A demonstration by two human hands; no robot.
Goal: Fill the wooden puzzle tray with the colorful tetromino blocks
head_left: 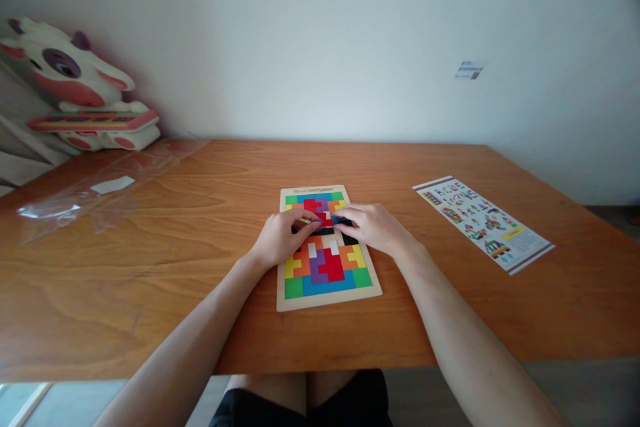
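A wooden block puzzle board with a pale frame lies in front of me, filled with coloured pieces and a few bare spots. Over its left middle, my left hand pinches a small purple puzzle piece between thumb and index finger; most of it is hidden. My right hand rests over the right middle, and a blue puzzle piece shows between its thumb and fingers. Red and purple pieces sit in the near half, and black ones lie beneath the hands.
A printed instruction sheet lies to the right on the wooden table. On the left is a clear plastic bag with a white slip. A cow-shaped toy keyboard stands at the back left, by the white wall.
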